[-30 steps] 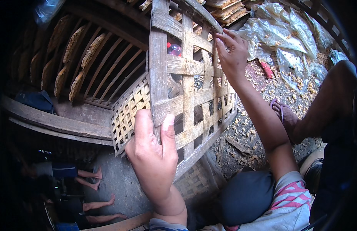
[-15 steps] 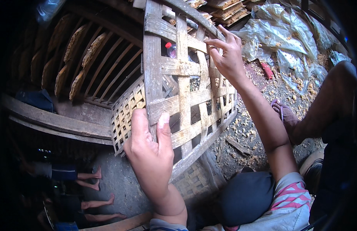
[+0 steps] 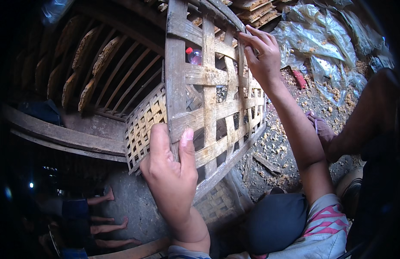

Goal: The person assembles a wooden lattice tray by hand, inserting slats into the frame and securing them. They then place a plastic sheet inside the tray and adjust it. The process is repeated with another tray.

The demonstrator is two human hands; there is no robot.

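A woven bamboo tray [image 3: 217,77] with flat wooden edge strips is tilted up in front of me. My left hand [image 3: 169,159] is closed on its near left corner, thumb on the face and index finger along the outer edge. At the upper right edge, my right hand [image 3: 262,54] has its fingertips on the rim, with thumb and fingers bent toward it. Behind and below lies a finer woven bamboo piece [image 3: 144,125]. Through the gaps shows a clear plastic bottle with a red cap [image 3: 194,56].
A slatted wooden rack [image 3: 131,69] at left holds crumbly tan slabs [image 3: 85,52]. More slabs are stacked [image 3: 254,13] at the top. Crumpled plastic sheets [image 3: 312,39] and crumbs cover the right floor. Someone's sandalled foot [image 3: 323,129] is at right; other people's bare legs [image 3: 109,220] lie lower left.
The tray has shifted slightly right and down. My right hand has moved a little right along the rim, its fingers drawing closer together. My left hand keeps its hold.
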